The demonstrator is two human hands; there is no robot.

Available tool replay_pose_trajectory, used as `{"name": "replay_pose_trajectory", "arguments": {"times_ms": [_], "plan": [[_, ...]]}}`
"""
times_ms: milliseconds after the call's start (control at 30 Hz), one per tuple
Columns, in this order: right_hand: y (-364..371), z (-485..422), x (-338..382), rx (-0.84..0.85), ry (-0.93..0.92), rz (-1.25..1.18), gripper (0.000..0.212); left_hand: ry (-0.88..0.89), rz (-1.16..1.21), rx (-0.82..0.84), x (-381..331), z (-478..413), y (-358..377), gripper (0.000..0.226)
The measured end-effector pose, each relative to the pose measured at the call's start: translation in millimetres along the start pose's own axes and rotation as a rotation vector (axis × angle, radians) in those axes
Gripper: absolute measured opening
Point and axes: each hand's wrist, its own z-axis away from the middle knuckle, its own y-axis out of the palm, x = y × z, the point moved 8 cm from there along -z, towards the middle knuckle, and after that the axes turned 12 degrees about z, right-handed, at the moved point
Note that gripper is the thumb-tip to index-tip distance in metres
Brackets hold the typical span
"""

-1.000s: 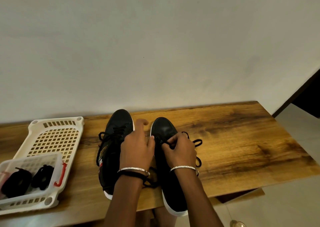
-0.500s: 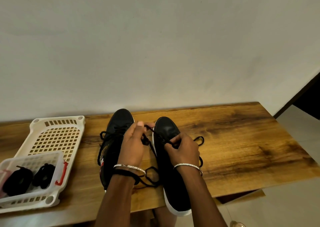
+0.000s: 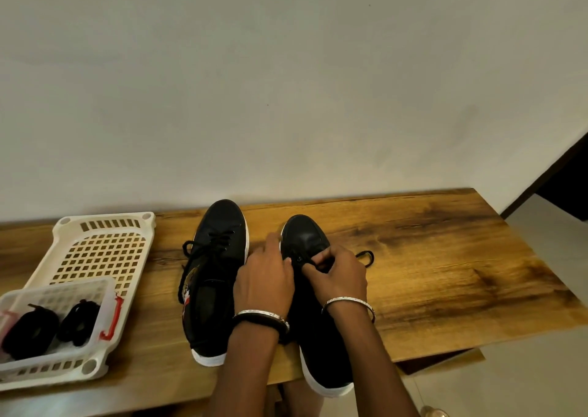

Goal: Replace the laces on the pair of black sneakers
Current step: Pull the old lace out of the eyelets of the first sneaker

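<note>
Two black sneakers with white soles stand side by side on the wooden table, toes toward the wall. The left sneaker is laced, with its lace ends hanging loose to the left. My hands work at the eyelets of the right sneaker. My right hand pinches its black lace, whose loop lies on the table to the right. My left hand rests against the shoe's left side with fingers at the lace; its grip is hidden.
A white perforated plastic tray lies at the table's left. On its near end sits a smaller white basket with a red clip, holding two coiled black lace bundles. A plain wall runs behind the table. Tiled floor shows at right.
My left hand has come down from pulling the lace up and left, and now rests low against the right sneaker. My right hand stays at the eyelets.
</note>
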Motion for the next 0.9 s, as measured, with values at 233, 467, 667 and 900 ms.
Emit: {"name": "replay_pose_trajectory", "arguments": {"times_ms": [233, 467, 667, 900], "plan": [[0.7, -0.1, -2.5, 0.004, 0.009, 0.007, 0.013, 0.001, 0.303, -0.063, -2.0, -4.3, 3.5, 0.031], [2.2, 0.8, -3.8, 0.019, 0.006, -0.02, 0.013, -0.249, 1.661, -0.234, 5.5, -4.2, -21.4, 0.044], [3.2, -1.0, -5.2, 0.021, 0.009, -0.019, 0.014, -0.317, 1.728, -0.174, 10.8, -1.5, -12.8, 0.03], [4.1, -1.7, -4.2, 0.01, 0.002, -0.004, 0.015, 0.047, 0.071, 0.027, -0.9, -0.3, 4.9, 0.043]]}}
